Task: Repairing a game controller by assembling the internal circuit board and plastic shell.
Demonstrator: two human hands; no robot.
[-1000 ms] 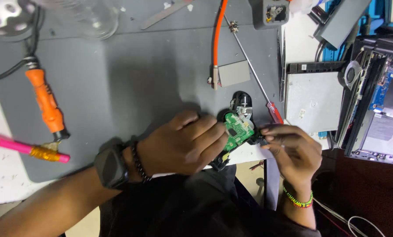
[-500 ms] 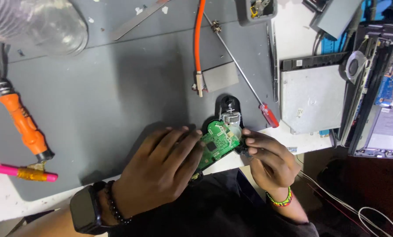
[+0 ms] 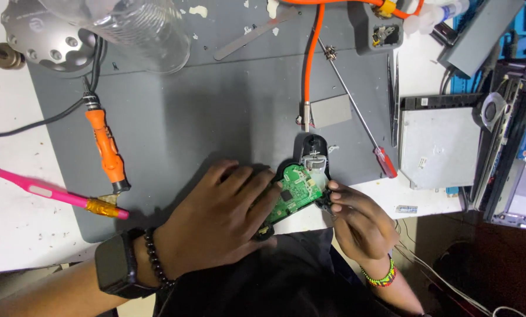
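The left hand [image 3: 216,220] lies palm-down over a small opened black device [image 3: 301,182] at the near edge of the grey mat [image 3: 216,117], its fingers clamped over the casing's left side and the exposed green circuit board [image 3: 292,196]. The right hand [image 3: 360,220] comes in from the other side, its fingertips [image 3: 335,194] pinched shut on the device's right edge. The device sits between both grips, its rounded black end pointing away toward a grey metal block [image 3: 330,110]. Just beside it lies a red-handled screwdriver [image 3: 363,126]. Farther left on the mat rest an orange-handled soldering iron [image 3: 105,149] and a pink toothbrush [image 3: 54,192]. A silver drive [image 3: 439,147] sits on the desk [image 3: 16,223] to the right.
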